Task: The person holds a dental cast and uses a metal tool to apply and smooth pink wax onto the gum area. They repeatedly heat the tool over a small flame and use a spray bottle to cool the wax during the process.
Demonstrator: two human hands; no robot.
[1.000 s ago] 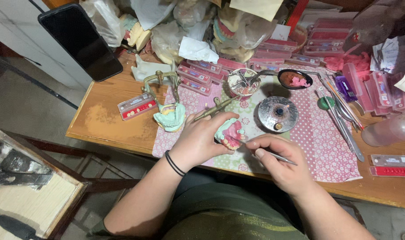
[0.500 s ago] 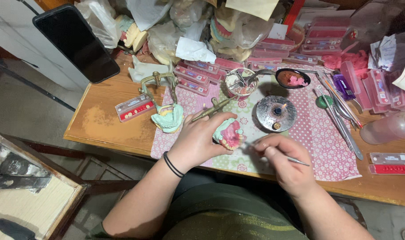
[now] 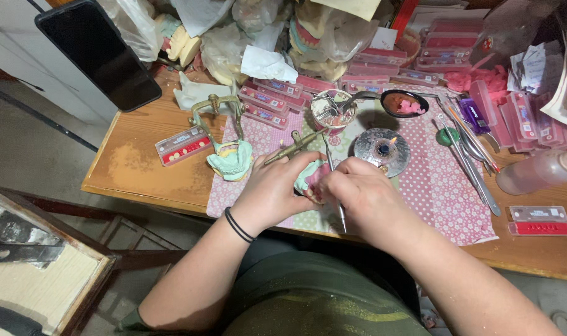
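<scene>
We see the left hand [image 3: 272, 196] closed around a pale green dental cast with pink wax [image 3: 309, 177], holding it just above the pink patterned cloth [image 3: 432, 193] at the near edge of the wooden table [image 3: 134, 168], and the right hand [image 3: 365, 200] touches the cast from the other side. The right hand's fingers are pinched on a thin metal tool [image 3: 340, 214], whose handle points toward the person. Just behind the hands stand a small burner with a flame [image 3: 381, 151], a brass articulator with a green cast [image 3: 228, 155] and a row of long metal instruments [image 3: 470, 162], and a black phone [image 3: 100, 53] lies at the far left.
</scene>
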